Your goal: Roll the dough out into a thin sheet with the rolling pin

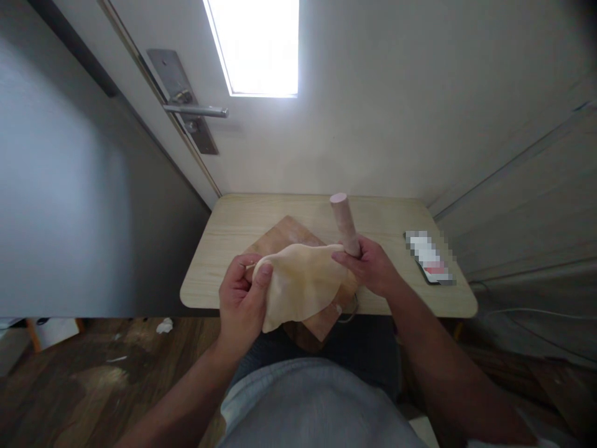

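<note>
A thin sheet of pale dough [303, 283] hangs between my two hands, above a wooden board [288, 233]. My left hand [245, 295] pinches the dough's left edge, thumb in front and fingers behind. At the other end, my right hand [373, 264] is closed round the lower part of a wooden rolling pin [344, 221], which points up and slightly left. The thumb and fingertips of that hand also grip the dough's upper right corner. Much of the board is hidden behind the dough.
The board lies on a light wooden table [205, 274]. A phone [429, 258], partly blurred out, lies at the table's right. Behind the table stands a white door with a metal handle [198, 111]. Crumpled paper [165, 325] is on the floor at the left.
</note>
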Demonstrator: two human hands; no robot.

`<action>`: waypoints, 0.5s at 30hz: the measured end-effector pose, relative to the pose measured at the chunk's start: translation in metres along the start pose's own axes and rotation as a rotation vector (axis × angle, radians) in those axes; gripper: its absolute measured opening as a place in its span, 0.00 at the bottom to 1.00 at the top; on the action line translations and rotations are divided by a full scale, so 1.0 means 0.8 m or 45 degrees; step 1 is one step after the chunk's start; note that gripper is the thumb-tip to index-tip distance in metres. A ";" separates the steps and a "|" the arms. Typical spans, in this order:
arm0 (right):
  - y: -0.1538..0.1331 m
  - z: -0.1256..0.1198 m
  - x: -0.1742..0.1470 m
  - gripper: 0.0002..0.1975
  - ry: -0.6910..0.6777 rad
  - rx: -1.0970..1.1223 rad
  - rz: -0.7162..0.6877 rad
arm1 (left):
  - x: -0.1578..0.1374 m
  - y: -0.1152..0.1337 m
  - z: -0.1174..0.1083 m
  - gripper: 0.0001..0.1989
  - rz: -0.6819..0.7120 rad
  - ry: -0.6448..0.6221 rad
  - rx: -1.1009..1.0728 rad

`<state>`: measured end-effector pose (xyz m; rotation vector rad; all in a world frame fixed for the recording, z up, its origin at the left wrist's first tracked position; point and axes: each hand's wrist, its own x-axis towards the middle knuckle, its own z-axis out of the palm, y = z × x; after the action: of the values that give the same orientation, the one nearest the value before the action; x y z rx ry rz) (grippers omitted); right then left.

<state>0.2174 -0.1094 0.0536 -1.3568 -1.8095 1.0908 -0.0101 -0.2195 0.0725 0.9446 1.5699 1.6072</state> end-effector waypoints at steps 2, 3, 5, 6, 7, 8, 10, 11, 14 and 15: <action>0.000 -0.003 -0.005 0.16 0.016 0.046 0.027 | -0.001 0.003 0.000 0.15 0.014 0.018 0.003; -0.001 -0.005 -0.007 0.16 0.027 0.069 0.033 | -0.002 0.004 0.000 0.15 0.020 0.021 -0.005; -0.004 -0.009 -0.011 0.17 0.050 0.110 0.032 | -0.002 0.008 0.000 0.15 0.034 0.014 -0.027; -0.006 -0.011 -0.013 0.17 0.069 0.128 0.029 | -0.002 0.010 0.000 0.15 0.044 0.008 -0.038; -0.010 -0.013 -0.015 0.18 0.091 0.149 0.030 | -0.001 0.013 0.000 0.15 0.056 0.004 -0.048; -0.013 -0.015 -0.018 0.18 0.114 0.171 0.035 | -0.001 0.016 -0.001 0.15 0.070 0.004 -0.056; -0.019 -0.021 -0.026 0.19 0.160 0.207 0.055 | -0.002 0.023 -0.002 0.14 0.093 0.018 -0.062; -0.022 -0.025 -0.031 0.19 0.184 0.215 0.067 | -0.003 0.027 -0.004 0.14 0.095 0.025 -0.062; -0.026 -0.036 -0.051 0.18 0.230 0.210 0.110 | -0.005 0.036 -0.011 0.12 0.075 0.008 -0.069; -0.026 -0.039 -0.058 0.17 0.227 0.214 0.128 | -0.005 0.038 -0.014 0.12 0.061 -0.007 -0.075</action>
<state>0.2471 -0.1488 0.0868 -1.4085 -1.5019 1.1098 -0.0179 -0.2294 0.1027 0.9605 1.4981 1.6729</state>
